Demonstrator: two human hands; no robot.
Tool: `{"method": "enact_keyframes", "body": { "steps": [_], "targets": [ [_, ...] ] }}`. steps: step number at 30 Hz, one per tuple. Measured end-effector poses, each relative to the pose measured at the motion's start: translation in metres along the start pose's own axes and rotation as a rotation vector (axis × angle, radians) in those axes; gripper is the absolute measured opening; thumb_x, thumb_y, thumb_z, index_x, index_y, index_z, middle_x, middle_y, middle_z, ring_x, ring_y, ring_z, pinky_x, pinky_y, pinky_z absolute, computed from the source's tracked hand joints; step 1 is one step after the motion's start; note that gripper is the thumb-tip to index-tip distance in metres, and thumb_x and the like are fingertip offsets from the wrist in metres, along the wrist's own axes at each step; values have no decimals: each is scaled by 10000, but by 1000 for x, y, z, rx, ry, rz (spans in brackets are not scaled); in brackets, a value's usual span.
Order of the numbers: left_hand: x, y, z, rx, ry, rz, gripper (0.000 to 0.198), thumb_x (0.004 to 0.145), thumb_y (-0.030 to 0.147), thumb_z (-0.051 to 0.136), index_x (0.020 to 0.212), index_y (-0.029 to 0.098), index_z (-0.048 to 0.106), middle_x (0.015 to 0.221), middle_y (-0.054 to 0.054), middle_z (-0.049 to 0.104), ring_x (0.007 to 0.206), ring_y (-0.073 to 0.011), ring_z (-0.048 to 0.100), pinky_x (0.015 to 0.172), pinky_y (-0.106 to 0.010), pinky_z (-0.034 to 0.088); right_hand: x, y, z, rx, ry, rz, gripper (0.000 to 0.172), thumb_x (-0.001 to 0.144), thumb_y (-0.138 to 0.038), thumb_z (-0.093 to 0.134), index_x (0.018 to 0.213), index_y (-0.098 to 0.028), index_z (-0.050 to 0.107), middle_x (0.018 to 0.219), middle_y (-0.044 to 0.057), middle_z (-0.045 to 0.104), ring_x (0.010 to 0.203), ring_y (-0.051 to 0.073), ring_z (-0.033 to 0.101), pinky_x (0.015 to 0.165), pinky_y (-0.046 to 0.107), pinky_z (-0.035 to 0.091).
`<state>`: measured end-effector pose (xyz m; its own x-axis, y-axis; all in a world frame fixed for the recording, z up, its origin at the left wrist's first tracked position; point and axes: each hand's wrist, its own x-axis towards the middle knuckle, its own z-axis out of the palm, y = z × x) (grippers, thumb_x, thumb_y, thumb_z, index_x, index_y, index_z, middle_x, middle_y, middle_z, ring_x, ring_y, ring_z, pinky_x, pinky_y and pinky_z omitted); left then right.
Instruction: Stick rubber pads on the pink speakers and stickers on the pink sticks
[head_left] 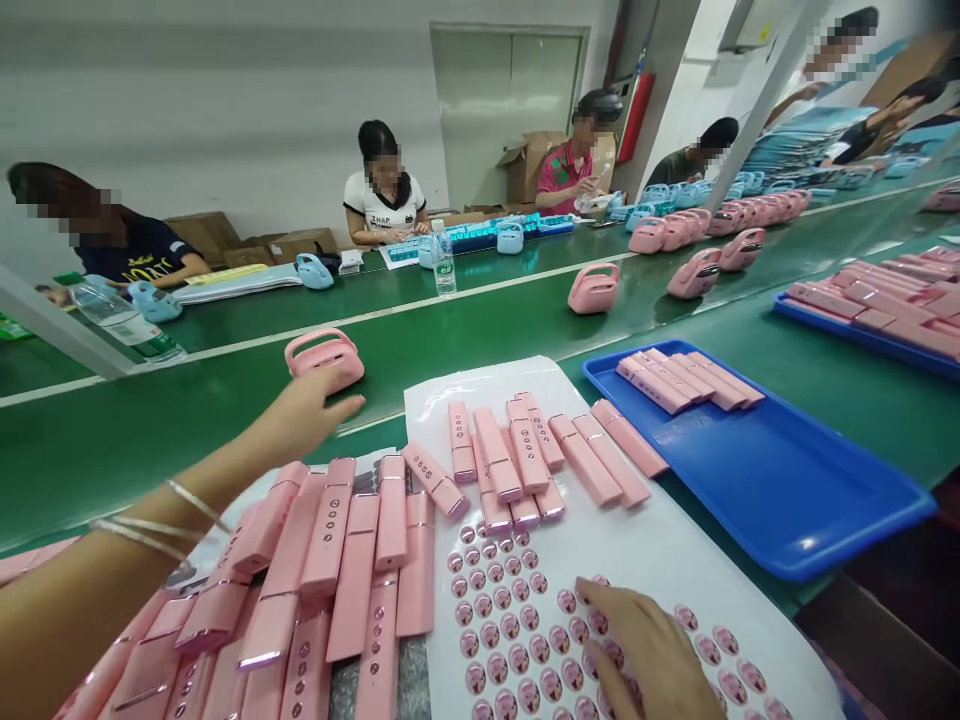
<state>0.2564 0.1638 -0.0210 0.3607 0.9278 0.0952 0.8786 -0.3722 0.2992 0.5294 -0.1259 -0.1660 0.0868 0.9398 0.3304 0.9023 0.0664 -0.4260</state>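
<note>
My left hand (326, 395) reaches forward to the green belt, its fingers on a small pink device with a loop handle (324, 352). Its thumb sticks out to the side, and the fingertips are partly hidden. Low in the view, my right hand (649, 650) rests over a white sheet (637, 545) of round pink stickers (510, 627), index finger and thumb apart. I see nothing held in it. Long pink cases with round buttons (330, 525) lie heaped below my left arm. More pink cases (517, 450) lie on the far part of the sheet.
A blue tray (780, 500) with several pink cases stands to the right, and another loaded tray (885, 340) lies beyond. Pink handled devices (594, 288) sit along the belt (480, 335). A water bottle (444, 262) stands near the far edge. Several people work across the belt.
</note>
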Motion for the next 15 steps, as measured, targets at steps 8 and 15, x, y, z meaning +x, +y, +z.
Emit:
{"method": "enact_keyframes", "body": {
  "steps": [8,15],
  "targets": [
    [-63,72,51,414,-240,681,564,615,-85,460,1111,169,545,1170,-110,578,1134,-296,478,903,-428,426,17,-4,-1,149,-162,94,416,905,-119,367,1284,-278,426,983,69,611,886,243,600,679,406,562],
    [-54,84,68,539,-244,756,391,583,-50,512,909,165,523,810,-54,629,842,-261,541,719,-384,440,38,-11,-8,284,-267,205,319,883,-94,388,1137,-247,506,911,46,591,800,212,600,668,368,538]
  ]
}}
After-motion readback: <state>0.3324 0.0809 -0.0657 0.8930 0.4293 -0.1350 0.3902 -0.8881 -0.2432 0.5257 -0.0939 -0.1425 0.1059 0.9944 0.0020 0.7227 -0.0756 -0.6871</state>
